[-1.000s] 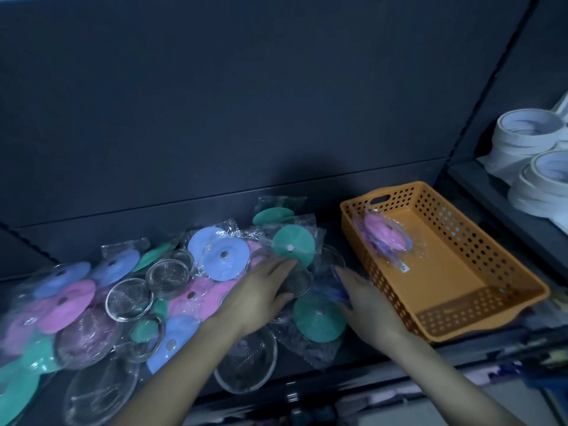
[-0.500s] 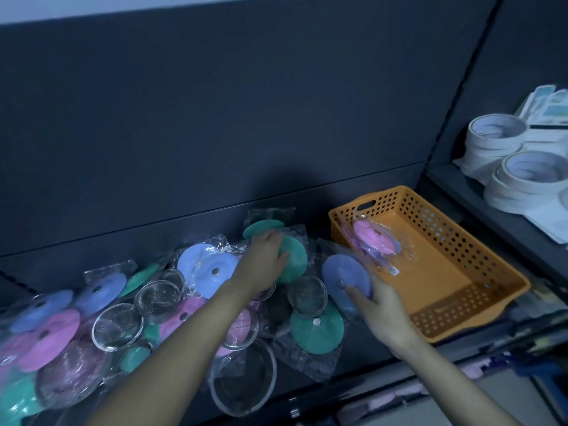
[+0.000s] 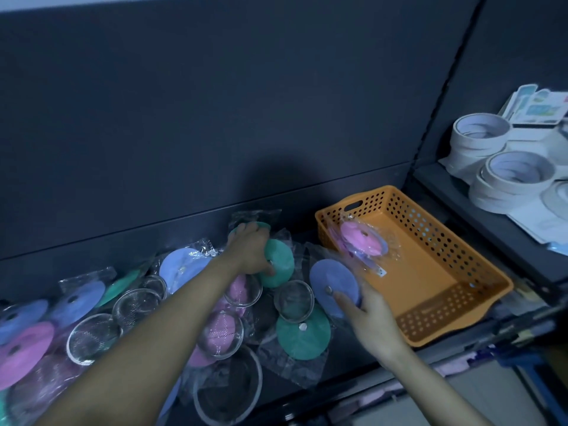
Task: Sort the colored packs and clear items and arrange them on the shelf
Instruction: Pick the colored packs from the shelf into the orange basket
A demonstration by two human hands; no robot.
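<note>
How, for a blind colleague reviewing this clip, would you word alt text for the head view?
Two hands sort bagged coloured discs on a dark shelf: the left hand grips a green pack, the right hand holds a blue pack beside an orange basket with a pink pack leaning inside. Clear strainers lie scattered further left.

You have no readable text in this view. The small white tag (image 3: 381, 272) on the pink pack (image 3: 361, 238), centre right of the frame, is too small to make out. The embossed mark (image 3: 433, 310) on the near wall of the orange basket (image 3: 461, 329) is blurred. The printed cards (image 3: 541, 107) at the upper right show only coloured patches, no legible letters.
</note>
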